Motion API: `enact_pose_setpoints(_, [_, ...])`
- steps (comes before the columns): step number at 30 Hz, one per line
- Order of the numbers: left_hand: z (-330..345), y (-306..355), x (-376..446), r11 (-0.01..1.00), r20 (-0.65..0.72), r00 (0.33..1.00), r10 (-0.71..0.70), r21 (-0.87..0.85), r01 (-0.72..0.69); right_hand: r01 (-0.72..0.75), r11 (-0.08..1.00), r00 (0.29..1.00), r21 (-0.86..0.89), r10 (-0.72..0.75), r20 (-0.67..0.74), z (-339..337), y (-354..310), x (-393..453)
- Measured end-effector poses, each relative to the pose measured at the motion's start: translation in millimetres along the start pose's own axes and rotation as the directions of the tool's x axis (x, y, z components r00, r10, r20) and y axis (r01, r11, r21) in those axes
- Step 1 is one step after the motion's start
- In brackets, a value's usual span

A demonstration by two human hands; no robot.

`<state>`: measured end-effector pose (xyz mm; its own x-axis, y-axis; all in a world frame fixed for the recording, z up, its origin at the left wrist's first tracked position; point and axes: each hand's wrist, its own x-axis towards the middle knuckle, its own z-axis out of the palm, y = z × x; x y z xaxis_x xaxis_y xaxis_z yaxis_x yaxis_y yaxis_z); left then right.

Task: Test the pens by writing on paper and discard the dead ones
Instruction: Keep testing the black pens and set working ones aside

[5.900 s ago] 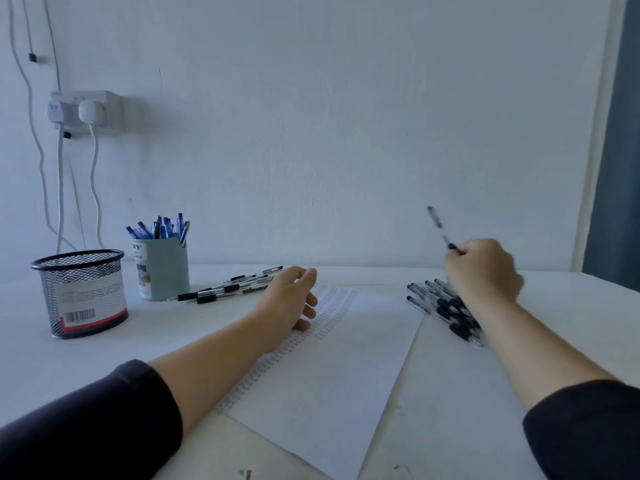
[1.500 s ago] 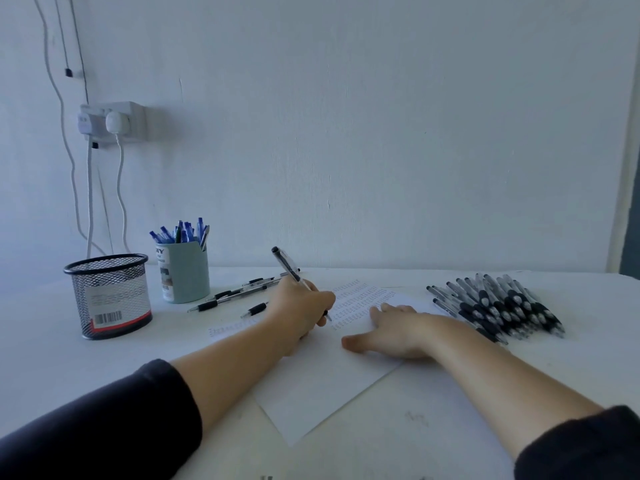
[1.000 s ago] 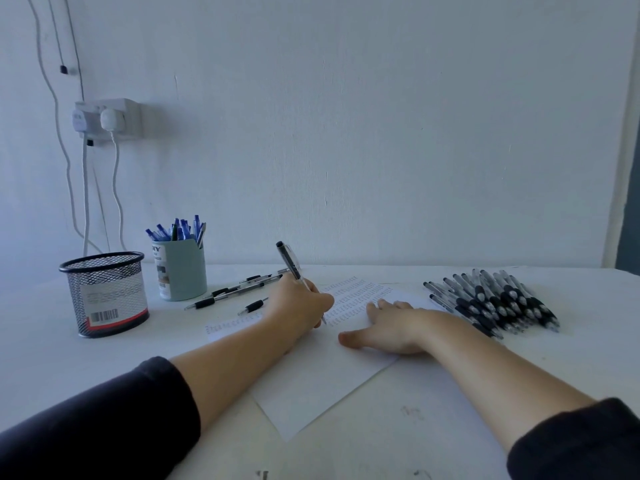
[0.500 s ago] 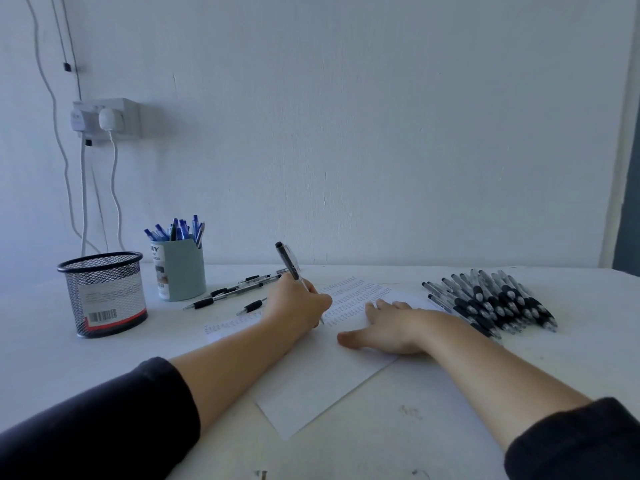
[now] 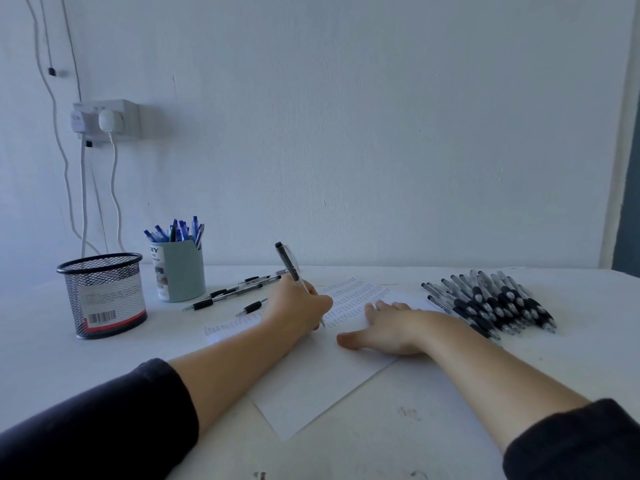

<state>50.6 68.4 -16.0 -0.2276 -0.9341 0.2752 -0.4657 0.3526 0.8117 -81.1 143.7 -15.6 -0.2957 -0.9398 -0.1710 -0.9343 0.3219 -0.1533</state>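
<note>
My left hand (image 5: 299,308) grips a black clear-barrelled pen (image 5: 288,262), its tip down on the white sheet of paper (image 5: 318,379), which carries rows of small written marks. My right hand (image 5: 384,329) lies flat on the sheet with fingers spread, pressing it to the table. A pile of several black-grip pens (image 5: 491,301) lies to the right of the paper. Several more pens (image 5: 235,294) lie loose on the table behind my left hand.
A black wire-mesh basket (image 5: 104,294) stands at the left. Beside it a pale blue cup (image 5: 178,271) holds several blue pens. Cables hang from a wall socket (image 5: 104,119) above them. The white table (image 5: 450,410) meets the wall at the back.
Since 5.9 s ago the pen passed from my right hand to my left, and my right hand came down flat on the paper. Over the last second both hands have barely moved.
</note>
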Motion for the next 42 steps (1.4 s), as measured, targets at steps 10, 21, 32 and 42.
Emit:
enact_pose_setpoints(10, [-0.8, 3.0, -4.1, 1.0, 0.017, 1.0, 0.012, 0.016, -0.012, 0.003, 1.0, 1.0, 0.008, -0.003, 0.002, -1.2, -0.5, -3.2])
enact_pose_setpoints(21, [-1.7, 4.8, -7.4, 1.0, 0.04, 0.999, 0.025, 0.013, -0.026, 0.007, 1.0, 1.0, -0.002, -0.007, -0.002, -0.8, -0.6, -1.6])
enact_pose_setpoints(32, [-1.8, 4.4, -6.3, 0.999, 0.028, 0.999, 0.028, 0.014, -0.028, 0.009, 1.0, 1.0, 0.004, -0.009, -0.001, -1.2, -0.5, -1.5])
enact_pose_setpoints(42, [-3.0, 4.5, -6.1, 1.0, 0.034, 0.999, 0.009, -0.027, -0.008, 0.004, 1.0, 1.0, 0.011, -0.004, -0.006, -0.7, -0.2, -0.2])
